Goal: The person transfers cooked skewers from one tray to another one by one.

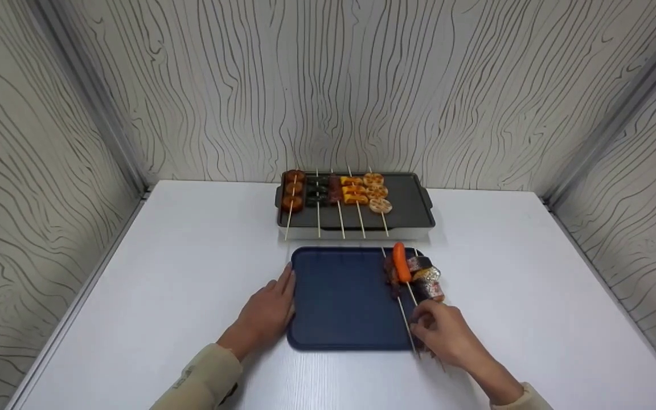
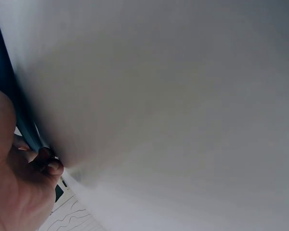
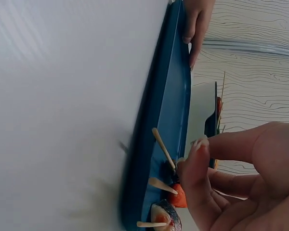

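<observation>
While the left forearm (image 1: pixel 203 376) extends forward from the near side, the left hand (image 1: pixel 265 310) lies at the left edge of the blue tray (image 1: pixel 336 307), back of the hand upward. Its longer fingers are extended along the rim and touch it; in the left wrist view, the smaller fingertips bend beside the edge.

The right forearm (image 1: pixel 496 378) enters from the near right and angles inward. The right hand (image 1: pixel 445 333) is positioned above the tray's near right corner. Its thumb and index finger bend toward each other, tips close together; the other fingers fold loosely. The fingers are released: in the right wrist view, the stick (image 3: pixel 162 186) of the sausage (image 1: pixel 401 263) runs uncovered, apart from them.

The sausage lies at the right side of the tray, between the meat skewer (image 1: pixel 392 278) on its left and the roll skewer (image 1: pixel 427 280) on its right. Stick ends project past the near rim. Beyond the tray, the grill (image 1: pixel 405 199) stands on the white table (image 1: pixel 163 273).
</observation>
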A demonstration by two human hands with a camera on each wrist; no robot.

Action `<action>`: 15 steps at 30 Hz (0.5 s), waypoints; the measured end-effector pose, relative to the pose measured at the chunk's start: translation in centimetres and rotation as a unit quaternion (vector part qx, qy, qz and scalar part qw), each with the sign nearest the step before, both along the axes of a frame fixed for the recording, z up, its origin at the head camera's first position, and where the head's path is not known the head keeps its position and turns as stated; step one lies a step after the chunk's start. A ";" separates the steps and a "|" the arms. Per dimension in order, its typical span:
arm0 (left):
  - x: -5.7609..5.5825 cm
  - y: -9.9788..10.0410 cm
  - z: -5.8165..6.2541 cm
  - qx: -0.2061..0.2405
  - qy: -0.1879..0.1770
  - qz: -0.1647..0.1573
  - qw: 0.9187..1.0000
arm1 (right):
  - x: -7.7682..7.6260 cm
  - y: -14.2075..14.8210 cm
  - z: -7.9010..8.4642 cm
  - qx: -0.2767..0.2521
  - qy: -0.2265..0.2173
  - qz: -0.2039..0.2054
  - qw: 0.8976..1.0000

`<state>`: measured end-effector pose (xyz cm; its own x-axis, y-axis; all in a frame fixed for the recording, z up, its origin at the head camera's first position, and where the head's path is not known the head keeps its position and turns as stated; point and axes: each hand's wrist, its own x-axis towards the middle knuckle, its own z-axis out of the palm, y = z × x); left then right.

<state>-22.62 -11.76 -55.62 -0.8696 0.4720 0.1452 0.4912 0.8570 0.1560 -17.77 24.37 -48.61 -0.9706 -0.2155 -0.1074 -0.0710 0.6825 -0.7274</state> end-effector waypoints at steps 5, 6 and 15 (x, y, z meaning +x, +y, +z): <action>0.2 0.1 0.7 0.003 -0.001 0.002 1.000 | -0.7 0.7 1.0 0.023 0.029 0.000 0.999; 0.3 0.1 0.7 0.003 0.000 0.002 1.000 | -0.9 0.8 1.3 0.027 0.034 0.000 0.999; 0.4 0.1 0.8 -0.002 0.012 0.000 1.000 | -3.2 2.8 3.0 0.042 0.088 0.007 0.995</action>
